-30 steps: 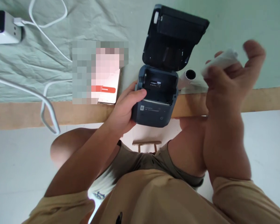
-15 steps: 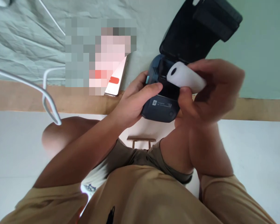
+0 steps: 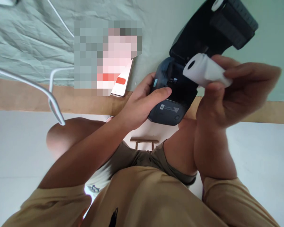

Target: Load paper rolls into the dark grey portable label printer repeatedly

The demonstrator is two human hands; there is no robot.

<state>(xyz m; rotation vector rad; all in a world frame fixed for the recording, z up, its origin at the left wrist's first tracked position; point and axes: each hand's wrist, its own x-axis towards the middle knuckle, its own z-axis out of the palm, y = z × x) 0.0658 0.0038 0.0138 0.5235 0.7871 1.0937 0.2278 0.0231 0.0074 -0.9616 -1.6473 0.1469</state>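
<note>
My left hand (image 3: 144, 102) grips a dark portable label printer (image 3: 167, 110) by its left side, the thumb lying over the edge of its paper bay. The printer's black lid (image 3: 196, 34) is swung fully back. In my right hand (image 3: 236, 90) a white paper roll (image 3: 197, 67) is pinched between thumb and fingers. It is tilted, with its dark core hole facing left, and is held just above and right of the bay. The paper's outer layer looks slightly loose.
A phone (image 3: 123, 88) with a red button on its screen lies on the green cloth (image 3: 153, 19), partly covered by a blurred patch. A white cable (image 3: 38, 88) loops over the wooden table edge (image 3: 85, 102) at left. Below is a small wooden stool (image 3: 144, 141).
My right hand has drawn the paper roll up and to the right, away from the printer's bay. The printer, lid and left hand appear slightly further right in view.
</note>
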